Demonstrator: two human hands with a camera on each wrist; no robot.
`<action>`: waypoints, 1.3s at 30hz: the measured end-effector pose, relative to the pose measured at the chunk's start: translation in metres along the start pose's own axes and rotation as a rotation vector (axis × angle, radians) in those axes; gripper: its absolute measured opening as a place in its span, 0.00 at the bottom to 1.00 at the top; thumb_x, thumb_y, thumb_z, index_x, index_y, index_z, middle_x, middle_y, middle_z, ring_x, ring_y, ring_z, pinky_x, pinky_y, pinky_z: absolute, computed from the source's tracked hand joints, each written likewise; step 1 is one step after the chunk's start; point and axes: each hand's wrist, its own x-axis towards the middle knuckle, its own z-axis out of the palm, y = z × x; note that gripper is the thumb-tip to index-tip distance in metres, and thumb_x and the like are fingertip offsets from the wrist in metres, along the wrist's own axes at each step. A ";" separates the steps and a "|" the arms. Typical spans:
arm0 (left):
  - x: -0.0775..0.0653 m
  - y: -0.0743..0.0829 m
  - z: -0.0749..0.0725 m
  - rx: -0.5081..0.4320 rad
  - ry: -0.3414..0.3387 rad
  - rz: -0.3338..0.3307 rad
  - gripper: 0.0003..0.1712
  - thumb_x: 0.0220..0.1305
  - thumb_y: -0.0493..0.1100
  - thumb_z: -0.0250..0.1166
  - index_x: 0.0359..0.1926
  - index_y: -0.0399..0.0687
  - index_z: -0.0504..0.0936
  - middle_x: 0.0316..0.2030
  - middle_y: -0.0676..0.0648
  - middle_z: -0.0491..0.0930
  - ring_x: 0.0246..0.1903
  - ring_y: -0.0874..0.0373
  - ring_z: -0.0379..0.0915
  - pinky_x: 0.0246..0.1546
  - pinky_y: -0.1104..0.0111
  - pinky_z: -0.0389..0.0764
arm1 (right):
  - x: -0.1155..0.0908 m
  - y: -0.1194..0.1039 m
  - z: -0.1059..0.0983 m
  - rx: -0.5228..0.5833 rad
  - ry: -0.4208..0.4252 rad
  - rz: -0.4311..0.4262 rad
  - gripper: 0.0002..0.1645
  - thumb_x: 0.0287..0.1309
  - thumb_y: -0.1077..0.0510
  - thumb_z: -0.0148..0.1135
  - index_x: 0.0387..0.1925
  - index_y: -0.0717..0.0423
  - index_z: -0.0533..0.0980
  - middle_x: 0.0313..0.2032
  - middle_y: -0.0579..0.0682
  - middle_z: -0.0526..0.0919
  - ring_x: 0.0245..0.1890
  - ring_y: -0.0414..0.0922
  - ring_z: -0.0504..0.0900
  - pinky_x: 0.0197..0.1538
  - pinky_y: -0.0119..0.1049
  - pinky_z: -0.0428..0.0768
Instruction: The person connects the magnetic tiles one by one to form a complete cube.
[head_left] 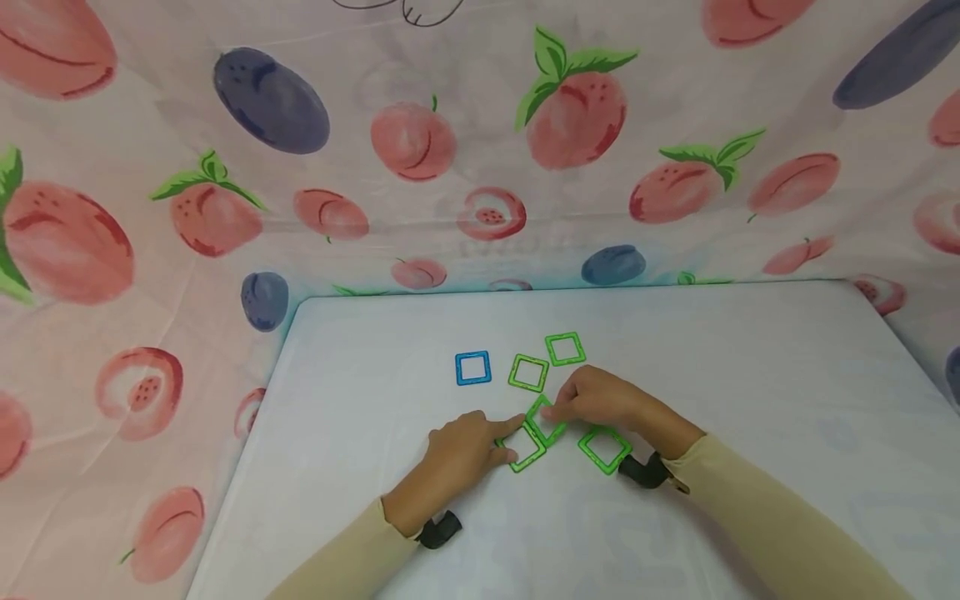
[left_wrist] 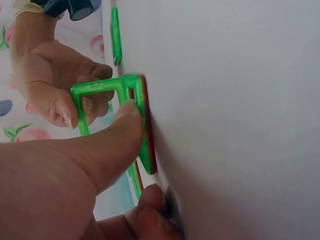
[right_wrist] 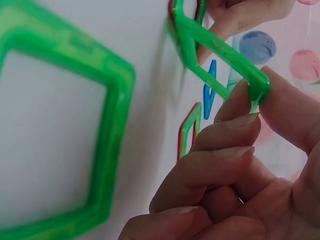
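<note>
My left hand [head_left: 461,454] holds a green square magnetic tile frame [head_left: 530,461] on the white table, its index finger at one corner and thumb on the near side. In the left wrist view the thumb [left_wrist: 131,117] lies on this tile, whose lower edge looks red. A second green square tile frame [right_wrist: 225,47] stands tilted up from the flat tile, meeting it along one edge. My right hand [head_left: 603,398] pinches that raised tile at its outer corner between thumb and index finger, the other fingers curled in below.
Another green tile [head_left: 592,459] lies by the right wrist. Two more green tiles, a nearer one [head_left: 513,369] and a farther one [head_left: 550,351], lie beyond the hands. A blue square tile [head_left: 459,368] is to their left. A fruit-print cloth [head_left: 450,75] hangs behind the white table [head_left: 337,375].
</note>
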 end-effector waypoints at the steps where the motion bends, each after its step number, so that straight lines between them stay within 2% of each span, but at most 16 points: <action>1: 0.001 0.000 0.000 -0.001 -0.004 -0.002 0.33 0.60 0.58 0.73 0.67 0.74 0.76 0.31 0.49 0.80 0.24 0.57 0.67 0.23 0.62 0.67 | 0.000 -0.001 0.001 -0.004 0.001 0.001 0.20 0.60 0.47 0.72 0.21 0.57 0.86 0.23 0.51 0.86 0.20 0.44 0.77 0.23 0.33 0.69; 5: 0.003 0.000 -0.001 -0.014 -0.015 -0.002 0.34 0.59 0.58 0.74 0.67 0.74 0.77 0.33 0.49 0.82 0.24 0.57 0.68 0.22 0.62 0.68 | 0.001 -0.005 0.004 -0.030 0.004 0.006 0.21 0.61 0.48 0.72 0.19 0.59 0.84 0.21 0.49 0.84 0.20 0.42 0.73 0.22 0.32 0.65; 11: 0.003 -0.001 -0.002 -0.019 -0.017 -0.011 0.34 0.58 0.57 0.74 0.67 0.74 0.77 0.31 0.50 0.81 0.25 0.56 0.68 0.24 0.61 0.68 | 0.000 -0.010 0.010 -0.083 0.026 -0.026 0.22 0.59 0.49 0.73 0.18 0.59 0.83 0.13 0.41 0.71 0.18 0.39 0.65 0.23 0.32 0.60; 18: 0.003 -0.001 -0.004 -0.030 -0.024 -0.024 0.33 0.59 0.57 0.74 0.66 0.74 0.77 0.36 0.48 0.82 0.27 0.56 0.69 0.29 0.56 0.69 | -0.002 -0.012 0.010 -0.105 0.012 -0.084 0.20 0.60 0.47 0.73 0.19 0.55 0.84 0.14 0.41 0.73 0.19 0.39 0.66 0.24 0.32 0.61; 24: 0.002 0.000 -0.002 -0.018 -0.028 -0.028 0.33 0.60 0.57 0.74 0.66 0.75 0.77 0.37 0.48 0.82 0.28 0.56 0.69 0.32 0.51 0.71 | -0.003 -0.014 0.014 -0.101 -0.018 -0.096 0.22 0.60 0.47 0.73 0.19 0.57 0.84 0.13 0.39 0.69 0.18 0.38 0.66 0.23 0.31 0.60; 33: 0.007 0.002 -0.002 -0.024 -0.029 -0.039 0.32 0.60 0.57 0.74 0.66 0.75 0.77 0.39 0.46 0.83 0.28 0.56 0.69 0.33 0.48 0.73 | -0.006 -0.011 0.008 -0.088 -0.016 -0.090 0.19 0.59 0.42 0.73 0.24 0.52 0.87 0.20 0.46 0.81 0.24 0.40 0.72 0.28 0.34 0.67; 39: 0.010 0.003 -0.003 -0.024 -0.030 -0.038 0.33 0.60 0.58 0.73 0.66 0.75 0.77 0.38 0.47 0.83 0.28 0.56 0.69 0.31 0.53 0.71 | -0.013 -0.002 0.009 -0.099 -0.001 -0.146 0.12 0.60 0.46 0.72 0.31 0.49 0.88 0.25 0.45 0.85 0.29 0.41 0.75 0.33 0.36 0.73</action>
